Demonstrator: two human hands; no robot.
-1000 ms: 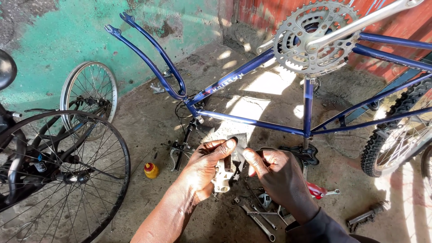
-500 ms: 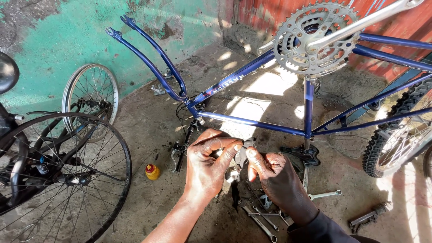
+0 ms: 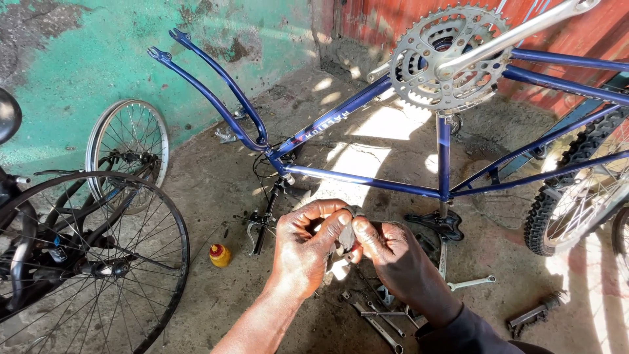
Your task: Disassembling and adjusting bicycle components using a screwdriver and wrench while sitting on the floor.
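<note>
Both hands meet in the head view, low in the middle. I see the left hand and the right hand with fingertips pressed together, pinching a small grey metal part between them; what it is exactly I cannot tell. It is held above the concrete floor, just under the upturned blue bicycle frame. A small yellow bottle with red cap stands left of the hands, its content not visible. Wrenches lie below. A spoked wheel stands at left.
</note>
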